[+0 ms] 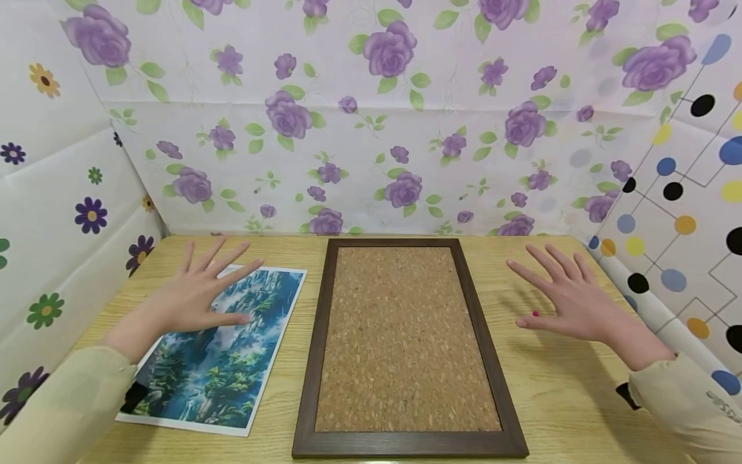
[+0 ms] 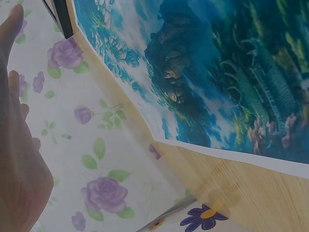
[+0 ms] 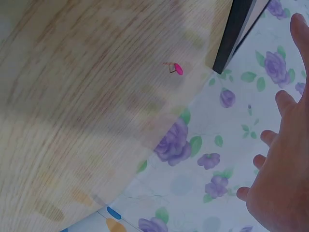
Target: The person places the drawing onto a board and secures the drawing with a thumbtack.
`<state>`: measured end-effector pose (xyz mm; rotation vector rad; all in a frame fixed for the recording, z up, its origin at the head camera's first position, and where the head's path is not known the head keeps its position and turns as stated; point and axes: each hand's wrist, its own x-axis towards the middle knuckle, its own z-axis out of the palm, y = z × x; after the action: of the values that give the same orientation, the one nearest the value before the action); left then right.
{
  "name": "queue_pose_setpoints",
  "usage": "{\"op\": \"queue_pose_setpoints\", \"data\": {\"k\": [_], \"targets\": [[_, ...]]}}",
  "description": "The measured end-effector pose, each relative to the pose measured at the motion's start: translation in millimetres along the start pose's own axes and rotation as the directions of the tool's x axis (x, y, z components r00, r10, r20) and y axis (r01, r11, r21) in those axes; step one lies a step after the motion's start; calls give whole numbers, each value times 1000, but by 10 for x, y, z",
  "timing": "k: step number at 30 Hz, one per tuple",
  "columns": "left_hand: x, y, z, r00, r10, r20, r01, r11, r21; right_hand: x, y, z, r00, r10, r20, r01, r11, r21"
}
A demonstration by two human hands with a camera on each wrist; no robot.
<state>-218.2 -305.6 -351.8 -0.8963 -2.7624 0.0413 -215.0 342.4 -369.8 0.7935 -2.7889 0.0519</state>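
Note:
A cork board (image 1: 408, 341) in a dark brown frame lies flat on the table between my two hands. My left hand (image 1: 194, 296) hovers with fingers spread above a printed landscape picture (image 1: 232, 380), partly covering its upper left area; it grips nothing. The print shows blue cliffs, mist and green trees inside a white border. On the other side, my right hand (image 1: 574, 303) is raised with fingers spread and holds nothing. Near its thumb a small pink-headed thumbtack (image 3: 178, 69) lies on the wood, with its thin metal point visible in the right wrist view.
The light wooden table (image 1: 556, 399) meets a back wall covering (image 1: 359, 148) with purple roses. Flower-patterned sheeting (image 1: 64, 258) stands at the left, and dotted sheeting (image 1: 684, 258) at the right.

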Motion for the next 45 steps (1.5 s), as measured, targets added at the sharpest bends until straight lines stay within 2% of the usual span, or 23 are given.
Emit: {"op": "queue_pose_setpoints", "data": {"k": [14,28,35,45], "targets": [[-169,-68,2,999,-39,39,42,995,-93,-45,93,25,999,38,0,-38,995,94],[-368,-194,62,996,-79,51,84,992,-99,-94,110,65,997,79,21,-82,987,139],[-447,-226,76,987,-132,93,145,976,-161,-139,144,99,997,76,14,-77,983,165],[-563,-284,108,979,-173,105,191,960,-203,-149,139,132,997,72,-1,-70,981,181]]}}
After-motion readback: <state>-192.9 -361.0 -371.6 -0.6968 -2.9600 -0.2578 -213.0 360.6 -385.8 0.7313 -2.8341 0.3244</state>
